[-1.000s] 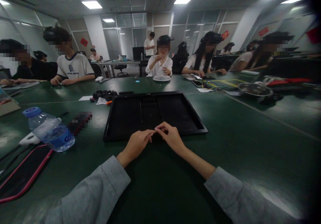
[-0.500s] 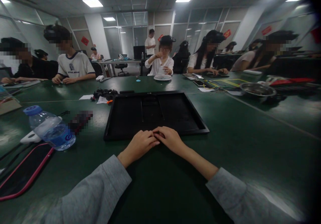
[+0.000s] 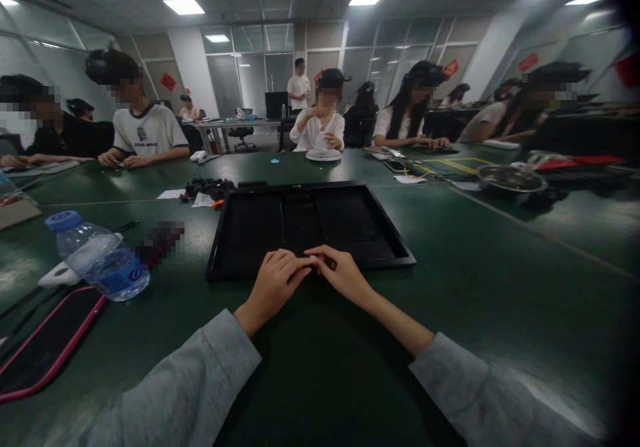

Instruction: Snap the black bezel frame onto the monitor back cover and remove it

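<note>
My left hand (image 3: 275, 283) and my right hand (image 3: 343, 275) meet at the fingertips over the near edge of a black rectangular tray (image 3: 250, 223). The left index finger stretches toward the right hand, whose thumb and fingertips close around its tip. Anything small between the fingertips is too hidden to make out. Curled fingers show on the left hand behind that index finger. The tray lies flat on the dark green table (image 3: 320, 380), with two thin dark lines running across its inside.
At left are a water bottle (image 3: 100, 257), a red-edged black phone-like object (image 3: 47, 343) and a white device (image 3: 60, 273). Black clutter (image 3: 207, 188) sits behind the tray. A metal bowl (image 3: 513, 179) and cables stand at back right. Several people sit across the table.
My left index finger has straightened toward the right hand, and the left hand has turned slightly more upright. The right fingers have lifted a little and pinch near its tip.
</note>
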### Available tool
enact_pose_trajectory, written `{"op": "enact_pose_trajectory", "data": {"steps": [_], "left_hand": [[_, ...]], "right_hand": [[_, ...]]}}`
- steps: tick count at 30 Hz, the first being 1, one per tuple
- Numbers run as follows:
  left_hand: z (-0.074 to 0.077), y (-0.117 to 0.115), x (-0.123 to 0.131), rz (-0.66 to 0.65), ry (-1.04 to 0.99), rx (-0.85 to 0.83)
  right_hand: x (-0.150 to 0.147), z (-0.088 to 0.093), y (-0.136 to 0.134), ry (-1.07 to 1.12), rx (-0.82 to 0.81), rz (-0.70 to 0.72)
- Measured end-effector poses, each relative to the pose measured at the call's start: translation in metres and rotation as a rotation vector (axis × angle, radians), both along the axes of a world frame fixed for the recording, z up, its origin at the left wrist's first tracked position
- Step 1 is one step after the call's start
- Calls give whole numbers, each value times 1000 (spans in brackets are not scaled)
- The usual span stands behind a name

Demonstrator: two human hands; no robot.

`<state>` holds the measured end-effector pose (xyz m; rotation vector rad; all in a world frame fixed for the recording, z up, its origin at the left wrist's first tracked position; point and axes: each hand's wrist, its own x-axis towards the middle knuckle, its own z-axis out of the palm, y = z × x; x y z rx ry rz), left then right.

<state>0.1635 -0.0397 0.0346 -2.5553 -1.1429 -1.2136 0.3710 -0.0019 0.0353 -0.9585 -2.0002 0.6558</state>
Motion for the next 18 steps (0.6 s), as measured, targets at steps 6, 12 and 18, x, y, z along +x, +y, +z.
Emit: {"op": "enact_pose_trajectory", "data": {"steps": [6, 12, 18], "left_hand": [[0, -1, -3, 36, -258, 72], [0, -4, 0, 0, -20, 152], [4, -2, -7, -55, 208, 88]], "right_hand": [[-2, 6, -3, -29, 71, 24], [-6, 12, -19, -84, 314, -25], [5, 13, -8, -161, 210, -205]]}}
